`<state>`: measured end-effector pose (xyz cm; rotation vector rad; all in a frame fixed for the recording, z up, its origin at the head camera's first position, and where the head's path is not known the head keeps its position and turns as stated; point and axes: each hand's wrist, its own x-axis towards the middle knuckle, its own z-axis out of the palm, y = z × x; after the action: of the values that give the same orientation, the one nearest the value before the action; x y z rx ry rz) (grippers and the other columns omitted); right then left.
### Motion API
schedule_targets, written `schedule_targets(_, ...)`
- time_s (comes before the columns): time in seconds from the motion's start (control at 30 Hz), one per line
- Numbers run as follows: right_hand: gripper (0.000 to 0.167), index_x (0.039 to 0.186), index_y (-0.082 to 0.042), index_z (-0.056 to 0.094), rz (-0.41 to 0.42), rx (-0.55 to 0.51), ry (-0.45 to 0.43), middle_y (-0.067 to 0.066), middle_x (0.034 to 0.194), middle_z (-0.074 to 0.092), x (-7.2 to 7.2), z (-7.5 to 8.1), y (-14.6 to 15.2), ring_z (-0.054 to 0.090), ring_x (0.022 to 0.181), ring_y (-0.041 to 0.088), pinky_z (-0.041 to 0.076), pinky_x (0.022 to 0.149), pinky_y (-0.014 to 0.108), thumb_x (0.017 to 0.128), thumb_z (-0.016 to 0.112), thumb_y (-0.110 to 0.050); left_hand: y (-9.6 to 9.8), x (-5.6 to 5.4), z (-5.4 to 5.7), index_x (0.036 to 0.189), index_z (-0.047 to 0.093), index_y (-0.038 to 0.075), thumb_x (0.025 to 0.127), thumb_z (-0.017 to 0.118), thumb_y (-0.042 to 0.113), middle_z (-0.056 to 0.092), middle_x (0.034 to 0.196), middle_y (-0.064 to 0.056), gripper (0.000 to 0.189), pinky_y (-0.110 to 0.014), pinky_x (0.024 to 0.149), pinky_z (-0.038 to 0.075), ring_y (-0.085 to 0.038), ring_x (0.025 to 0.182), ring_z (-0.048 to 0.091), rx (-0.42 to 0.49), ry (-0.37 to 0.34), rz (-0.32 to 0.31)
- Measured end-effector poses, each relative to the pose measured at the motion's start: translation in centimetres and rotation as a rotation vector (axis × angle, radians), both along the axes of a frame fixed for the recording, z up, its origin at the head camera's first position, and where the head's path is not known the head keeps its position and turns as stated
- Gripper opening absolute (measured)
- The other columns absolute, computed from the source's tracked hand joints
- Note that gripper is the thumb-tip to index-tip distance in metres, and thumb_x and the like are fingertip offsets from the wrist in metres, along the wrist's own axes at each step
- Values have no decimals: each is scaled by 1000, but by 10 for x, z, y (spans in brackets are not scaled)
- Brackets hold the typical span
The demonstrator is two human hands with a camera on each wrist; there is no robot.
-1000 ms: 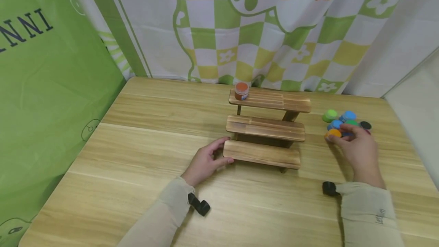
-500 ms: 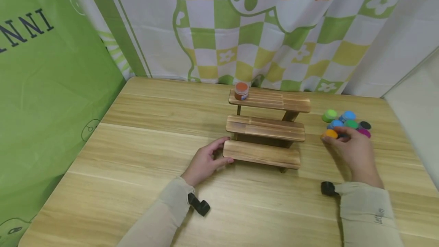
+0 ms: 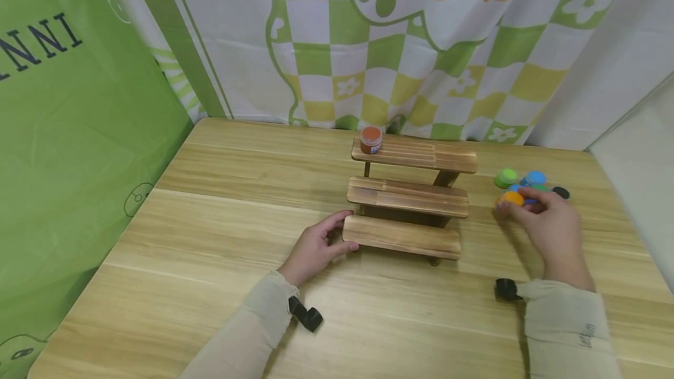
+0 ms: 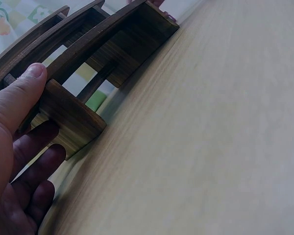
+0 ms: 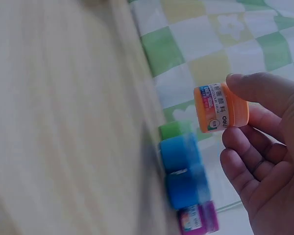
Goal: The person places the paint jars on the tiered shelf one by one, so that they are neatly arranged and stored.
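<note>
A three-step wooden display stand [image 3: 402, 237] stands on the table. My left hand [image 3: 316, 250] holds the left end of its lowest step, thumb at the front edge and fingers at the back. In the left wrist view the thumb [image 4: 27, 90] lies against the step's edge, with the fingers by the end panel. My right hand [image 3: 553, 227] pinches an orange paint jar [image 5: 218, 107] between thumb and fingers, raised off the table. Beside it sit a light green jar [image 3: 506, 178], blue jars [image 5: 179, 154] and a magenta jar [image 5: 198, 219]. A red-orange jar [image 3: 371, 140] sits on the top step's left end.
A black-lidded jar [image 3: 561, 192] and a green-lidded jar, partly covered by my right hand, belong to the cluster on the right. Behind the wooden table [image 3: 210, 221] hangs a checkered curtain [image 3: 389, 63]. Green cloth [image 3: 79, 133] hangs along the left side.
My right hand has shifted slightly left, then back right and up, lifting the orange paint jar off the table. The left hand and the stand have stayed in place.
</note>
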<state>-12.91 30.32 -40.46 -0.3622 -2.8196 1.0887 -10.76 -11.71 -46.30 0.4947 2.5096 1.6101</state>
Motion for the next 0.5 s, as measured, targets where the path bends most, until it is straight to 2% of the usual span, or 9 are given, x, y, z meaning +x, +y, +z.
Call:
schedule_targets(0.1,65,136,-2,61,-10,-14,55,5,110,57,1,7,-3,49,85,0,42,64,7,89,74,-46,0,0,0,145,53,18,85,81,29,70,121,1,68,-37,91,47,-14,100,59,2,-2,0)
schedule_targets(0.33,65,134,-3,63,-62,-79,121,-21,97,54,7,27,-13,52,80,-6,43,65,5,85,79,-43,0,0,1,145,54,18,85,82,28,70,120,1,67,-38,92,46,-15,101,59,8,-4,3)
schedule_targets(0.5,61,131,-1,64,-97,-101,184,-24,93,53,11,42,-23,53,76,-9,43,64,4,86,80,-38,0,-1,0,145,54,18,84,82,27,70,119,2,67,-38,92,47,-15,100,59,11,-1,2)
